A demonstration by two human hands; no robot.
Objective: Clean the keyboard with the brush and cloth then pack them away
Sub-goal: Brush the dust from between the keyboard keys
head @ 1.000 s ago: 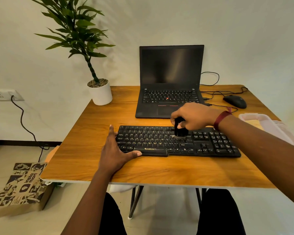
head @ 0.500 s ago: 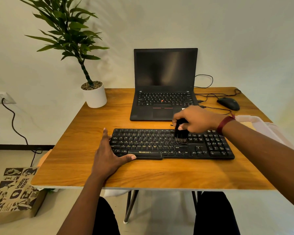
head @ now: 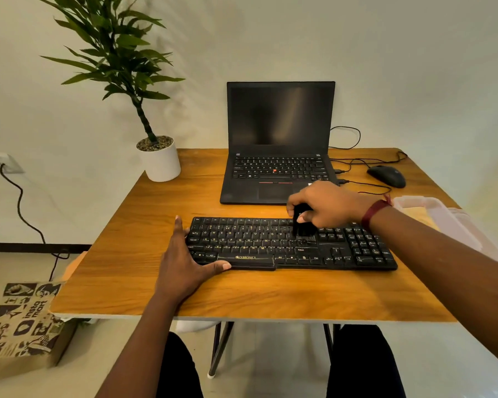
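Note:
A black keyboard (head: 270, 245) lies across the middle of the wooden table (head: 156, 225). My right hand (head: 328, 205) grips a small black brush (head: 302, 225), bristles down on the keys right of centre. My left hand (head: 184, 259) rests flat against the keyboard's left end, fingers along the side and thumb along the front edge. A yellow cloth (head: 420, 216) lies in a clear plastic box (head: 443, 214) at the table's right edge, partly hidden by my right forearm.
An open black laptop (head: 279, 145) stands behind the keyboard. A black mouse (head: 385, 176) with cables lies at the back right. A potted plant (head: 158, 159) stands at the back left corner. A printed paper bag (head: 20, 323) sits on the floor to the left.
The brush in my right hand has shifted slightly along the keys, staying right of centre. My left hand stays at the keyboard's left end. The camera view has drifted a little.

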